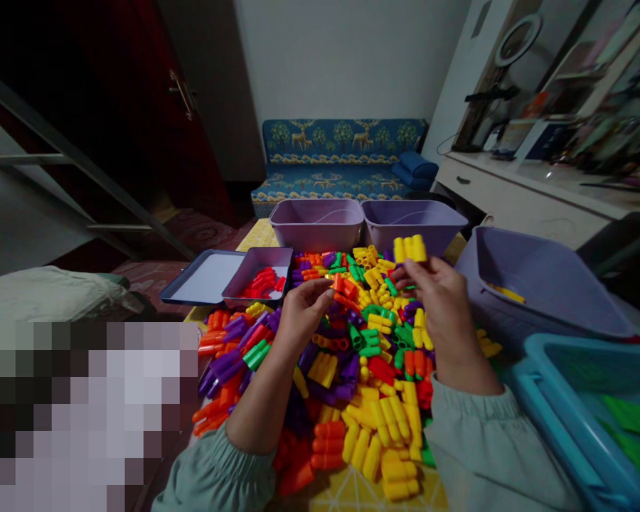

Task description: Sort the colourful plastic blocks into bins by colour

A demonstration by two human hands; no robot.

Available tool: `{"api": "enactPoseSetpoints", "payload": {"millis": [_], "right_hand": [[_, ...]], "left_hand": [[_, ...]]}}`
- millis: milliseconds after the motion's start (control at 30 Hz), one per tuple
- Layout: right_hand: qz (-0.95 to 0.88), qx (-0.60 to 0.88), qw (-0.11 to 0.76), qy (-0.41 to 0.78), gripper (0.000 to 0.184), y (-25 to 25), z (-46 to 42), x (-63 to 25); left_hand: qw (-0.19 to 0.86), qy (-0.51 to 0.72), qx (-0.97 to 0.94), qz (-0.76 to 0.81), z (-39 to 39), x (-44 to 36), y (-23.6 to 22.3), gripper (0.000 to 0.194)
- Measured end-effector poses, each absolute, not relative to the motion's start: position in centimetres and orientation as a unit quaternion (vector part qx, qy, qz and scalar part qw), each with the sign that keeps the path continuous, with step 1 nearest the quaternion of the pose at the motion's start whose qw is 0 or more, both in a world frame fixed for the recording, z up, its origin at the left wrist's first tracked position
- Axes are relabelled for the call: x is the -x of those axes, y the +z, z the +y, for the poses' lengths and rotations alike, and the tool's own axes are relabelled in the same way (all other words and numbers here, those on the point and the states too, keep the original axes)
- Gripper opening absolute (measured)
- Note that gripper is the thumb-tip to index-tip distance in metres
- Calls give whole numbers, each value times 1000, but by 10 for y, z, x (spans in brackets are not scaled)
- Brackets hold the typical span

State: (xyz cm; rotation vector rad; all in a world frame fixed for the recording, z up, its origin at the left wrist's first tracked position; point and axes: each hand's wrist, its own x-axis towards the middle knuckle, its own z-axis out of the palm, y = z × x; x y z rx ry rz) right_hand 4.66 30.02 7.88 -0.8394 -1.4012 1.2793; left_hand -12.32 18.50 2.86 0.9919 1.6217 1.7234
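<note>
Our R hand [432, 284] is up just R of ctr, forearm rising from lower R, thumb + fingers pinched on a yellow block [409, 249] over the mixed block pile [387, 419]. Our L hand [305, 306] is near ctr, forearm slanting up from bottom L, thumb & index almost meeting by an orange block [345, 286], mid-frame; can't tell if we've got it.
</note>
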Motion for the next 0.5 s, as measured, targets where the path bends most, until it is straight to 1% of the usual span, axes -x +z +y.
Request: {"api": "enactPoseSetpoints", "payload": {"millis": [67, 100, 167, 267, 367, 433, 500], "right_hand": [[-453, 345, 619, 540, 22, 85, 307, -57], [-391, 340, 657, 548, 18, 88, 310, -62], [-293, 332, 687, 576, 12, 90, 316, -72], [-207, 338, 684, 613, 18, 89, 324, -82], [-195, 337, 686, 614, 13, 86, 325, -81], [-256, 337, 668, 612, 10, 84, 323, -75], [-370, 348, 614, 604, 14, 80, 320, -68]], "left_hand": [[279, 632, -387, 611, 185, 123, 26, 40], [277, 623, -395, 615, 185, 123, 25, 39], [274, 604, -410, 626, 185, 121, 24, 37], [264, 575, -431, 643, 184, 120, 24, 34], [247, 545, -455, 660, 182, 119, 28, 31], [234, 514, -473, 676, 180, 119, 32, 28], [216, 482, -491, 693, 178, 119, 36, 25]]}}
